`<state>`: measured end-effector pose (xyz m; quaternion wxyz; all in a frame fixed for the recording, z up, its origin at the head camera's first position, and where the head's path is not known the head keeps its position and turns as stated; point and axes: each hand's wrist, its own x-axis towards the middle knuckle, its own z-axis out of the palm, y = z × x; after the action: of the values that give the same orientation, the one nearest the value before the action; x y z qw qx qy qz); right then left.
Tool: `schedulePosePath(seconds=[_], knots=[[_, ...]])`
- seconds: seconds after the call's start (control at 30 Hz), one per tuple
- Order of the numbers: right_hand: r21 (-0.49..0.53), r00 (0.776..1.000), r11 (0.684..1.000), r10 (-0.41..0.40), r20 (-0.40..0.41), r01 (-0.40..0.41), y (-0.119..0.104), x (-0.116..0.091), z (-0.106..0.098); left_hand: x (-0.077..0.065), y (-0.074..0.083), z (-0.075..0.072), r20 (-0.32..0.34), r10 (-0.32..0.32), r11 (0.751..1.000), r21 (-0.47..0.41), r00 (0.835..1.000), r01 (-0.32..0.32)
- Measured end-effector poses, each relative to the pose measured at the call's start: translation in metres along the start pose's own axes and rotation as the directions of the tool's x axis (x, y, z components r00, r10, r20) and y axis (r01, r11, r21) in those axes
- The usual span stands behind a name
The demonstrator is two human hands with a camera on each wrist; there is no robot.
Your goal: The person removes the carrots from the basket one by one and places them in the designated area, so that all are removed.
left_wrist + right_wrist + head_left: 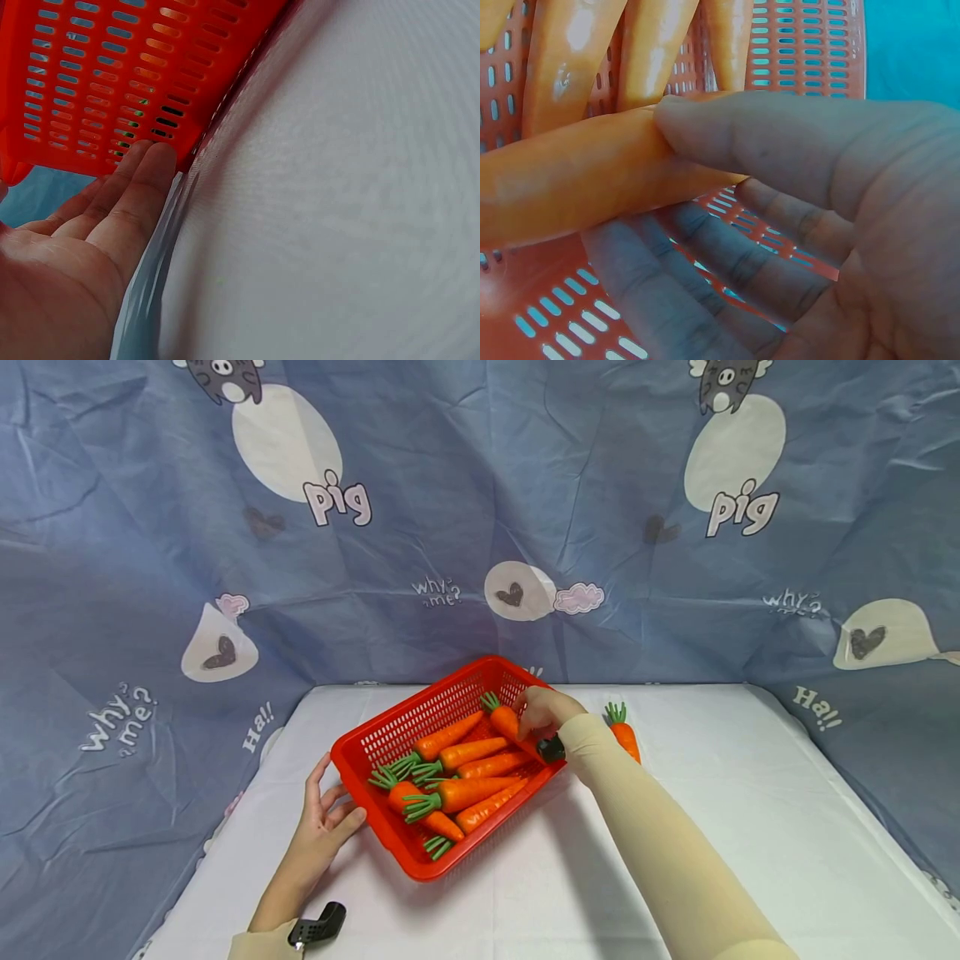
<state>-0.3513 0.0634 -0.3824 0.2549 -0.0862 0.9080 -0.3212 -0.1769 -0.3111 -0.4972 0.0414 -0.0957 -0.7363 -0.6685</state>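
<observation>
A red perforated plastic basket (422, 866) sits at a slant on the white table, with several orange carrots (472, 752) with green tops in it. At the basket's right end, my right hand (547, 710) holds one carrot (577, 176), thumb over it and fingers beneath, as the right wrist view shows. That carrot lies close to the basket's floor, across the tips of others. My left hand (324, 821) is against the basket's left end. Its extended fingers (139, 187) touch the slotted wall in the left wrist view.
Another carrot (624, 735) lies on the white table (720, 793) outside the basket, partly behind my right forearm. A blue printed cloth (450, 527) hangs along the table's back edge. Black wrist devices are on both arms, such as the one (318, 927) on the left.
</observation>
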Motion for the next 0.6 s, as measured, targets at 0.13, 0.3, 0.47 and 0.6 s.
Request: schedulePosePath(seconds=[0.13,0.3,0.47,0.6], knots=[[-0.016,1.000,1.000,-0.010,-0.018,0.010,-0.0019,-0.0022,-0.0004,0.0000,0.0005,0.0002,-0.002,-0.002,1.000,0.004,1.000,0.002],[-0.005,1.000,1.000,0.002,-0.026,-0.002,-0.0051,-0.0027,-0.0019,0.0002,0.0005,0.0003,-0.008,-0.007,1.000,0.005,1.000,0.007],[0.035,1.000,0.999,0.005,-0.014,-0.005,-0.0062,-0.0033,-0.0033,0.0001,0.0003,0.0006,-0.009,-0.008,1.000,0.004,1.000,0.008],[0.002,0.999,1.000,-0.016,-0.031,0.016,-0.0068,-0.0049,-0.0044,-0.0001,0.0000,0.0007,-0.008,-0.006,1.000,-0.001,1.000,0.006]])
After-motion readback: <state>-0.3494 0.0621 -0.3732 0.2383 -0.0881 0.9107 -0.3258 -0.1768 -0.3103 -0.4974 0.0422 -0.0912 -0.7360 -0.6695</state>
